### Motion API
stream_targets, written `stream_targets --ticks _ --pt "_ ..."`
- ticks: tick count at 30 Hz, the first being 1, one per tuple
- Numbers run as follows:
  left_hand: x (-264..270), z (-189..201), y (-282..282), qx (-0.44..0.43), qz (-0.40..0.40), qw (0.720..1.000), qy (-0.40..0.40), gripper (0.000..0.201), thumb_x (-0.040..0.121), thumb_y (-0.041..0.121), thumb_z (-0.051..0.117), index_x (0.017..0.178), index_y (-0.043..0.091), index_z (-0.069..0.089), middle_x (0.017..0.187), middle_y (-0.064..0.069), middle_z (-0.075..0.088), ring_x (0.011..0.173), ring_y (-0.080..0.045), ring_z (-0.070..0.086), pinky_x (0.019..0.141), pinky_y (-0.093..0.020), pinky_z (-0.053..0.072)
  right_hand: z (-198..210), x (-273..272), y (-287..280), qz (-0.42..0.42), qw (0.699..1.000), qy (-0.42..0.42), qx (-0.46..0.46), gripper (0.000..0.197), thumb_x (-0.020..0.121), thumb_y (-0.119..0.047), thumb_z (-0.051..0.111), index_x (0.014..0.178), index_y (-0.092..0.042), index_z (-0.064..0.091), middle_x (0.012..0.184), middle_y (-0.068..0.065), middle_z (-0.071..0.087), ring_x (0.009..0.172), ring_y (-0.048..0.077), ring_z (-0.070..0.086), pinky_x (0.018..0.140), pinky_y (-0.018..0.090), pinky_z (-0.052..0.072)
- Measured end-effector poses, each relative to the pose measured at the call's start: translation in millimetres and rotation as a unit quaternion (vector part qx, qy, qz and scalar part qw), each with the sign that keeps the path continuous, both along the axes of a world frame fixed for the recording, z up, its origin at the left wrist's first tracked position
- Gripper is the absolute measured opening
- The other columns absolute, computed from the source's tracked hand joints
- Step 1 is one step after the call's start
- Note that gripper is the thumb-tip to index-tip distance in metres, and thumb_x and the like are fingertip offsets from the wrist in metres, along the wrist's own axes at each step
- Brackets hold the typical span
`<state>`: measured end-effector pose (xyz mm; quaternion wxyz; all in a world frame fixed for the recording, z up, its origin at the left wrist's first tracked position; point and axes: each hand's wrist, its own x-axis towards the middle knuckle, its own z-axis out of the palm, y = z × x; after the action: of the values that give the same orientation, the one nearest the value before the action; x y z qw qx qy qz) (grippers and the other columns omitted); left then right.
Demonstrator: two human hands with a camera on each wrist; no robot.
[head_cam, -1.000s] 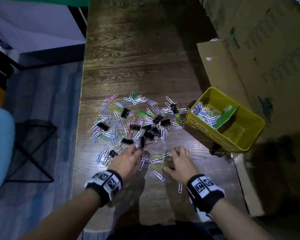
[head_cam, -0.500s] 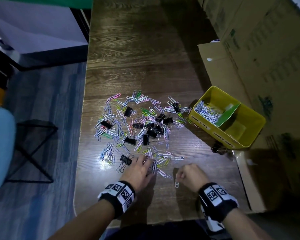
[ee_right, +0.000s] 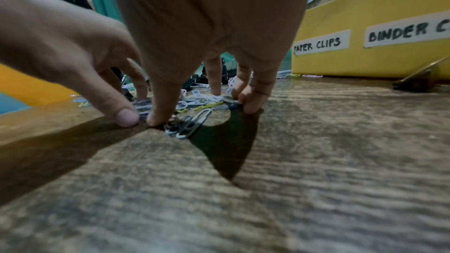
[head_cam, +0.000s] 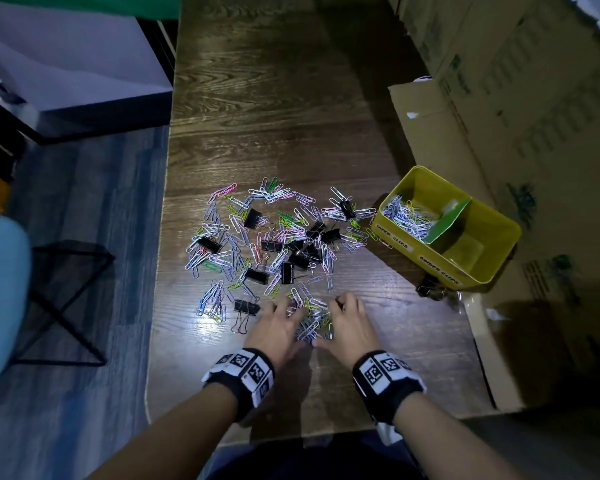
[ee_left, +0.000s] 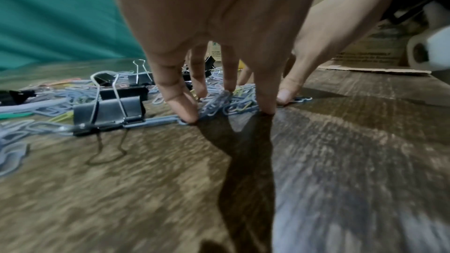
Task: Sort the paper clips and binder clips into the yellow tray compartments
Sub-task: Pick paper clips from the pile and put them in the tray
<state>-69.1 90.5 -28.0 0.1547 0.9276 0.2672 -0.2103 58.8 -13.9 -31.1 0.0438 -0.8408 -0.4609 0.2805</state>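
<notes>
Coloured paper clips (head_cam: 267, 237) and black binder clips (head_cam: 255, 275) lie scattered on the wooden table (head_cam: 274, 116). Both hands work at the pile's near edge. My left hand (head_cam: 281, 318) has its fingers spread and fairly straight, with the tips pressing on paper clips (ee_left: 219, 101). A binder clip (ee_left: 107, 111) lies just left of it. My right hand (head_cam: 343, 317) is cupped over a small heap of paper clips (ee_right: 192, 122), thumb and curled fingers around it. The two thumbs touch. The yellow tray (head_cam: 430, 259) stands to the right, with paper clips (head_cam: 406, 216) in its left compartment.
A green divider (head_cam: 447, 220) splits the tray, whose labels (ee_right: 319, 44) read PAPER CLIPS and BINDER CLIPS. One binder clip (head_cam: 430, 289) lies beside the tray's near corner. Cardboard boxes (head_cam: 516, 98) line the right side. The table's left edge drops to the floor, where a black stool frame (head_cam: 59, 299) stands.
Both hands slid forward and closer together over the near clips. The right hand went from a fist off to the side to cupping the heap beside the left hand.
</notes>
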Motion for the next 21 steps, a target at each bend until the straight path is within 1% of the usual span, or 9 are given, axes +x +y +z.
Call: stream_targets --ticks 5,8,10,12,14,16,18,20,21 --pt "6.8 -4.6 -9.4 -0.047 0.030 0.998 -0.024 0.045 0.090 0.007 0.048 0.134 0.015 0.042 0.138 -0.013 0.038 0.128 -0.031 0.037 0.105 -0.037 0.036 -7.0 -6.0 5.1 0.026 0.998 0.063 0.013 0.058 0.083 -0.017 0.068 0.136 -0.017 0.045 0.141 0.012 0.039 0.125 0.031 0.045 0.104 0.040 0.040" --pt "2.9 -1.9 0.7 -0.109 0.075 0.986 -0.103 0.039 0.086 0.007 0.057 0.124 0.016 0.055 0.127 -0.008 0.054 0.113 -0.024 0.053 0.097 -0.029 0.040 -11.7 -2.3 4.8 0.040 0.995 0.083 0.030 0.046 0.086 -0.011 0.061 0.131 -0.014 0.052 0.145 0.005 0.042 0.124 0.026 0.050 0.105 0.034 0.039" --pt "-0.4 4.4 12.0 -0.163 0.106 0.972 -0.134 0.032 0.083 0.011 0.065 0.114 0.018 0.062 0.108 -0.003 0.063 0.091 -0.017 0.059 0.082 -0.022 0.043 -12.4 2.6 4.3 0.035 0.993 0.103 0.036 0.044 0.087 -0.008 0.058 0.130 -0.013 0.054 0.146 0.000 0.042 0.124 0.022 0.050 0.104 0.027 0.038" --pt "-3.7 7.6 23.1 -0.212 0.133 0.959 -0.130 0.033 0.079 0.013 0.071 0.110 0.022 0.063 0.089 0.002 0.062 0.073 -0.010 0.055 0.071 -0.019 0.044 -11.1 7.1 4.9 0.014 0.990 0.133 0.039 0.047 0.085 -0.005 0.056 0.129 -0.019 0.056 0.144 -0.003 0.046 0.123 0.018 0.051 0.101 0.022 0.038" --pt "-5.6 7.1 32.0 -0.249 0.164 0.947 -0.116 0.038 0.077 0.013 0.074 0.112 0.023 0.063 0.081 0.008 0.056 0.069 -0.004 0.053 0.067 -0.014 0.045 -12.1 10.1 4.9 0.009 0.989 0.143 0.041 0.044 0.085 -0.003 0.055 0.125 -0.020 0.059 0.138 -0.001 0.053 0.118 0.018 0.056 0.097 0.022 0.042" --pt "-6.3 8.9 39.8 -0.312 0.213 0.919 -0.115 0.040 0.076 0.010 0.074 0.114 0.017 0.063 0.076 0.008 0.054 0.065 -0.003 0.054 0.070 -0.019 0.051 -11.8 12.2 3.8 0.012 0.991 0.126 0.036 0.034 0.086 -0.004 0.056 0.117 -0.016 0.064 0.121 0.008 0.064 0.107 0.025 0.063 0.091 0.032 0.051" --pt "-7.3 13.5 47.7 -0.401 0.279 0.863 -0.126 0.039 0.076 0.004 0.072 0.114 0.013 0.063 0.075 -0.001 0.057 0.066 -0.014 0.062 0.073 -0.031 0.057 -10.5 14.5 2.2 -0.007 0.993 0.116 0.031 0.023 0.090 -0.011 0.056 0.111 -0.012 0.067 0.111 0.013 0.067 0.102 0.029 0.064 0.087 0.038 0.052" --pt "-8.9 21.7 54.9 -0.464 0.338 0.807 -0.140 0.035 0.076 -0.001 0.070 0.109 0.009 0.063 0.083 -0.015 0.064 0.076 -0.029 0.066 0.075 -0.040 0.058 -11.6 17.3 -0.7 -0.034 0.989 0.133 0.046 0.024 0.092 -0.019 0.058 0.112 -0.011 0.067 0.119 0.013 0.065 0.106 0.028 0.062 0.093 0.033 0.048" --pt "-9.6 26.7 58.7 -0.484 0.355 0.786 -0.150 0.031 0.076 -0.003 0.069 0.105 0.005 0.062 0.086 -0.021 0.066 0.077 -0.031 0.067 0.075 -0.042 0.057 -10.9 19.0 -1.7 -0.054 0.986 0.149 0.053 0.025 0.091 -0.022 0.059 0.114 -0.013 0.067 0.119 0.014 0.064 0.105 0.027 0.061 0.094 0.029 0.046"
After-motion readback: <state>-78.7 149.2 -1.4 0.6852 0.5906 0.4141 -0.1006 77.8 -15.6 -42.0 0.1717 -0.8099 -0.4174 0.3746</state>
